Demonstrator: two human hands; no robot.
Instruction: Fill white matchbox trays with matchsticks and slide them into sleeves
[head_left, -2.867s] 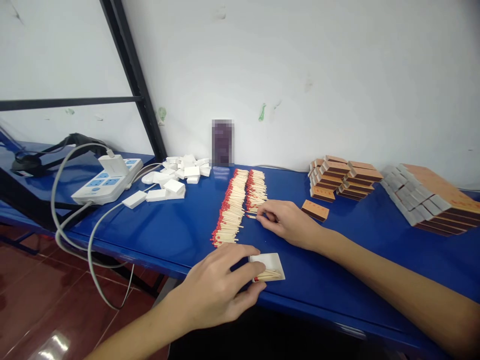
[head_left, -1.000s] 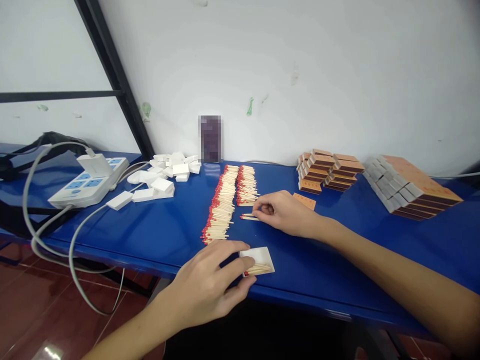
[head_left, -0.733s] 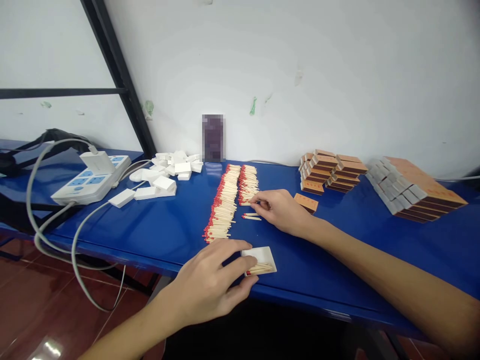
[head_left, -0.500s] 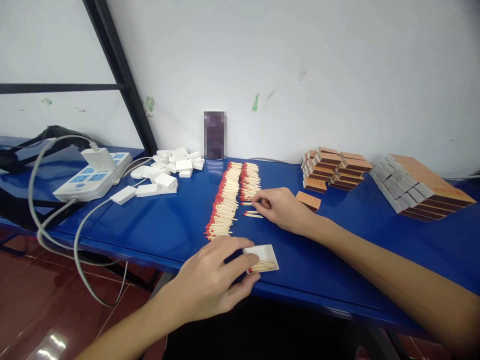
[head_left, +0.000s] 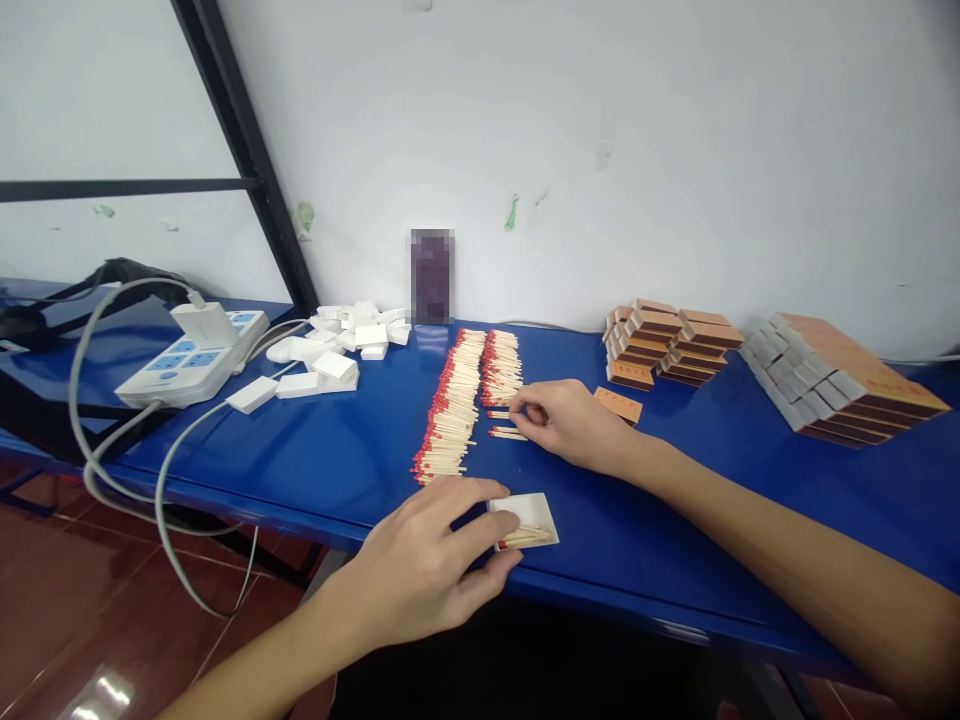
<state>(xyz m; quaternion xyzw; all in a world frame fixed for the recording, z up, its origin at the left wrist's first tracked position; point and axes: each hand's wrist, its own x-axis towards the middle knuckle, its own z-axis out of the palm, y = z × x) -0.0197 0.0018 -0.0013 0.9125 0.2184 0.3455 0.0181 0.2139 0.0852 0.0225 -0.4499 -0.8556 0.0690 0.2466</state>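
My left hand (head_left: 442, 560) grips the left end of a small white matchbox tray (head_left: 553, 520), its fingers over the rim and thumb along the near side. Inside the tray lie several red-tipped matches (head_left: 529, 537). My right hand (head_left: 562, 420) is closed in a pinch at the near end of the shorter row of matches (head_left: 501, 365), its fingertips on the end of a single match (head_left: 499, 414). Just below that, a few loose matches (head_left: 508, 433) lie partly under the hand. To the left runs a longer row of matches (head_left: 454, 405), heads pointing left.
Orange matchbox sleeves (head_left: 652, 345) are stacked at the back right, with one sleeve (head_left: 619, 404) lying beside my right wrist. A larger matchbox block (head_left: 847, 375) stands farther right. White empty trays (head_left: 330, 350), a power strip (head_left: 195, 360) with cables and a propped dark rectangular object (head_left: 433, 275) are left.
The view has shifted slightly. My right hand has drawn a little to the right with its fingertips still on the match. My left hand keeps its hold on the tray.
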